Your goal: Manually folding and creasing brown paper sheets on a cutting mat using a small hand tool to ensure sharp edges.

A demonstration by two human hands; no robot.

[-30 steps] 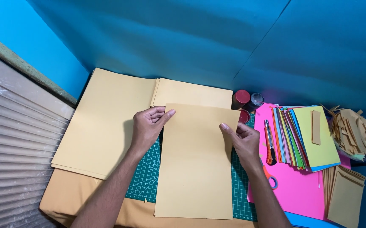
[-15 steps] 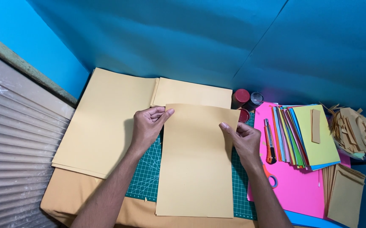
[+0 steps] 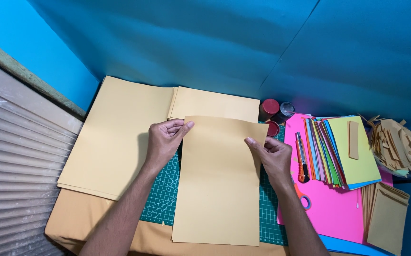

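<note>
Pinching its upper left corner, the left hand [image 3: 163,141] grips a tan paper sheet [image 3: 217,185], plain, smooth and tall, lying over the green cutting mat [image 3: 160,199]; the right hand [image 3: 273,157] clamps fingers on its right edge.

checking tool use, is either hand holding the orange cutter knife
No, both hands grip the tan sheet; the orange cutter lies untouched on the pink paper.
</note>
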